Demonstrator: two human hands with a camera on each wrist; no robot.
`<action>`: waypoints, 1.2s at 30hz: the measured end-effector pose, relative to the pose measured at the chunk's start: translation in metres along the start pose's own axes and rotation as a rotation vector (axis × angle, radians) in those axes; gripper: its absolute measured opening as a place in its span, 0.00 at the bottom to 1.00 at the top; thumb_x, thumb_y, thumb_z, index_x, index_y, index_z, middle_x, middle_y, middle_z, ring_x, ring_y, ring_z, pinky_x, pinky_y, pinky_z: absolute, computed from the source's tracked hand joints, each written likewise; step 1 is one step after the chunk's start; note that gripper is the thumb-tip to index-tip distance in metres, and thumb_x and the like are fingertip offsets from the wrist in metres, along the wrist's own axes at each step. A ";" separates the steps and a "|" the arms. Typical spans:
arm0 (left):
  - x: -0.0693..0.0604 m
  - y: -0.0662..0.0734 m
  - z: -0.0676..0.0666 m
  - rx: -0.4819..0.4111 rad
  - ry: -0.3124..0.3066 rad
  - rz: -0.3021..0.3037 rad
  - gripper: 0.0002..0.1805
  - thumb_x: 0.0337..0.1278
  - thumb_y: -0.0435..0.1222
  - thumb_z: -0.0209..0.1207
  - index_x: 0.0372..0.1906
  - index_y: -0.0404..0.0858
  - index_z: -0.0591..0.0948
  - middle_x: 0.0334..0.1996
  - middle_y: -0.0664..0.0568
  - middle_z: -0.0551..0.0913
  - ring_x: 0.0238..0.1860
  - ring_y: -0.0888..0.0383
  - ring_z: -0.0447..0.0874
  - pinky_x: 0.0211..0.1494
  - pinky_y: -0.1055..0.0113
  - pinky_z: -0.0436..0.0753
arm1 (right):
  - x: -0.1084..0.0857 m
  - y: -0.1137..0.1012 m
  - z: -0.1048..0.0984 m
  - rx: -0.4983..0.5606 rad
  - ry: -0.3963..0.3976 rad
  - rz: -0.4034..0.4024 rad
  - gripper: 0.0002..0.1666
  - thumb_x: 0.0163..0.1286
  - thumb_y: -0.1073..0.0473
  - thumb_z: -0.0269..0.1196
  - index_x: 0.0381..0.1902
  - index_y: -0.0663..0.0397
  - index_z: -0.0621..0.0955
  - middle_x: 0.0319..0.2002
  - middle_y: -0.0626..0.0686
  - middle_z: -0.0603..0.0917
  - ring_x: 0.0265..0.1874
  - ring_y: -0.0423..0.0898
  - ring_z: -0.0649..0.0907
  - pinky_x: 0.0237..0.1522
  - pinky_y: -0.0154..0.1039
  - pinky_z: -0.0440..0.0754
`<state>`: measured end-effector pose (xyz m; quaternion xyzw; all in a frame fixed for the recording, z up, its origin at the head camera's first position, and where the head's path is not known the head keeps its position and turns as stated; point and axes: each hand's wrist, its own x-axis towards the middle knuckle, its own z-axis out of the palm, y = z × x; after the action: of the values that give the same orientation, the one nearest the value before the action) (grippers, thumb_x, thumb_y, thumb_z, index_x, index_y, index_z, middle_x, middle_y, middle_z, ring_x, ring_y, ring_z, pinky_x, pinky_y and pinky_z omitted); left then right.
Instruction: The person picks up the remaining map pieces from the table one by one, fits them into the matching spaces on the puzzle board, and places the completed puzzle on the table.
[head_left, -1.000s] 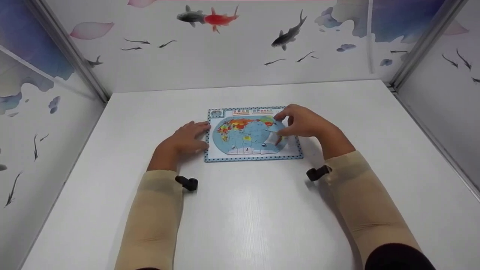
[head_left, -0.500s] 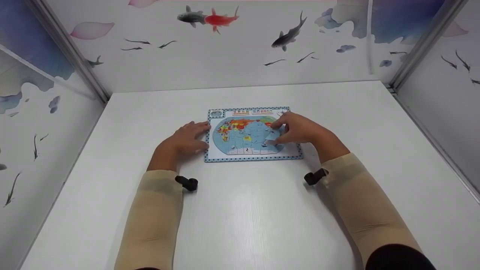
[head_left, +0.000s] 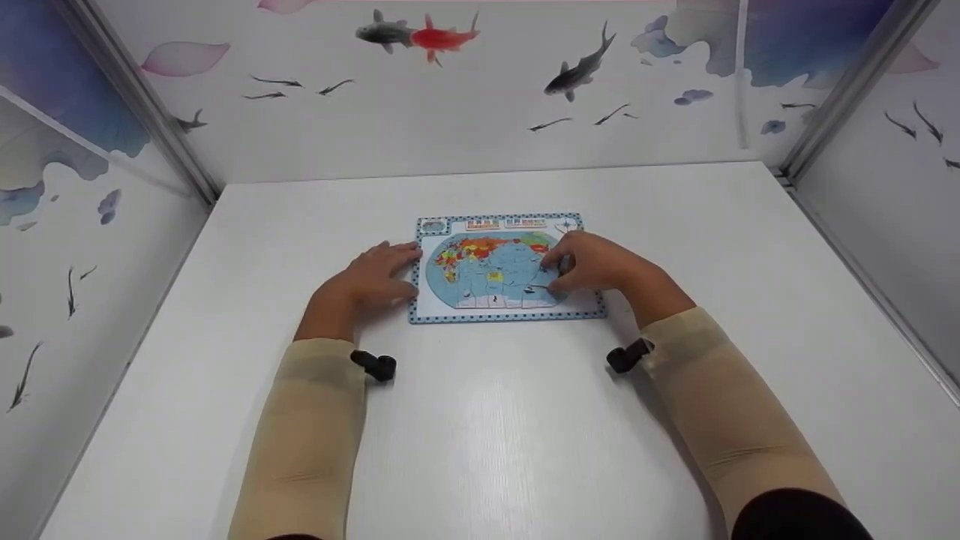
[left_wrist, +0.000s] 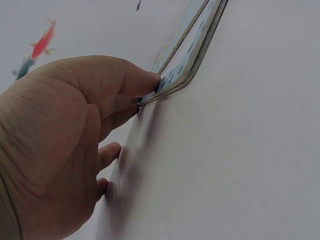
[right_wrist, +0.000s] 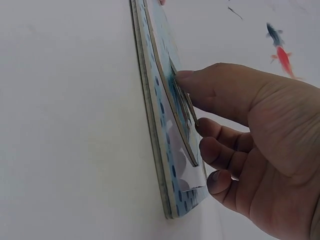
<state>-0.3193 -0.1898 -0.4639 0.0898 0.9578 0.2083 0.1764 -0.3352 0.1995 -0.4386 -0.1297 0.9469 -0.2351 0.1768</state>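
Observation:
A world map jigsaw puzzle (head_left: 480,277) with a blue dotted border lies flat on the white table. My right hand (head_left: 600,262) is over its right part, thumb and fingers pinching a puzzle piece (right_wrist: 184,97). In the right wrist view this thin piece tilts up from the map's surface, its edge between thumb and fingers. My left hand (head_left: 373,276) rests at the board's left border. Seen from the left wrist, its thumb (left_wrist: 142,82) presses on the dotted rim, while the other fingers lie along the edge and the table. The right hand hides part of the map.
The white table (head_left: 480,420) extends around the board. Upright panels with painted fish (head_left: 442,39) stand behind and at both sides. Black clip-like devices (head_left: 375,367) sit at both sleeve cuffs.
My right hand has moved slightly left and down over the map with the puzzle piece. The pale gap by its fingers is now covered. My left hand has stayed put.

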 end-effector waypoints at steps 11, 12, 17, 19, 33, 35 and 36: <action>0.000 0.000 0.000 -0.022 -0.005 -0.017 0.44 0.66 0.52 0.61 0.84 0.70 0.59 0.89 0.66 0.49 0.91 0.49 0.33 0.89 0.31 0.42 | 0.002 0.002 0.002 0.017 -0.009 -0.012 0.25 0.61 0.50 0.80 0.57 0.37 0.90 0.57 0.48 0.80 0.55 0.52 0.79 0.63 0.49 0.79; 0.000 0.000 0.000 -0.020 -0.006 -0.013 0.44 0.66 0.52 0.61 0.85 0.69 0.59 0.89 0.66 0.49 0.91 0.49 0.33 0.89 0.31 0.42 | 0.002 0.002 0.001 0.015 -0.009 -0.015 0.25 0.61 0.50 0.80 0.58 0.37 0.90 0.58 0.48 0.80 0.56 0.52 0.79 0.63 0.50 0.79; 0.001 -0.001 -0.001 -0.003 -0.008 0.013 0.44 0.66 0.51 0.60 0.85 0.66 0.59 0.89 0.66 0.50 0.91 0.48 0.34 0.89 0.34 0.41 | 0.002 0.002 0.001 0.011 -0.017 -0.028 0.26 0.61 0.50 0.80 0.59 0.36 0.90 0.59 0.48 0.79 0.56 0.53 0.78 0.64 0.50 0.79; 0.002 -0.001 -0.001 0.005 -0.010 0.025 0.44 0.67 0.51 0.60 0.86 0.64 0.58 0.89 0.65 0.50 0.91 0.48 0.34 0.89 0.34 0.41 | 0.002 0.002 0.000 0.009 -0.020 -0.029 0.26 0.61 0.49 0.80 0.59 0.36 0.90 0.59 0.47 0.79 0.56 0.52 0.78 0.63 0.50 0.79; 0.001 0.000 0.001 0.001 -0.001 0.011 0.44 0.66 0.52 0.60 0.85 0.66 0.59 0.89 0.67 0.50 0.91 0.49 0.33 0.90 0.34 0.41 | 0.002 0.004 0.001 0.031 0.004 0.007 0.22 0.65 0.51 0.77 0.57 0.35 0.91 0.59 0.45 0.79 0.58 0.52 0.77 0.66 0.51 0.79; 0.001 0.001 0.000 0.000 0.003 0.010 0.44 0.65 0.52 0.61 0.85 0.66 0.59 0.89 0.66 0.51 0.91 0.49 0.34 0.89 0.34 0.42 | 0.002 0.004 0.001 0.022 0.004 0.005 0.23 0.65 0.51 0.77 0.58 0.36 0.90 0.60 0.45 0.79 0.59 0.52 0.77 0.68 0.52 0.78; 0.001 0.001 0.000 0.001 0.005 0.010 0.44 0.65 0.52 0.61 0.85 0.65 0.60 0.88 0.66 0.51 0.91 0.49 0.34 0.89 0.34 0.43 | 0.003 0.003 0.001 0.017 0.003 0.005 0.23 0.65 0.51 0.77 0.59 0.36 0.90 0.60 0.45 0.79 0.60 0.52 0.77 0.69 0.53 0.78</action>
<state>-0.3201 -0.1886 -0.4636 0.0940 0.9579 0.2090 0.1729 -0.3375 0.2008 -0.4419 -0.1255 0.9455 -0.2430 0.1768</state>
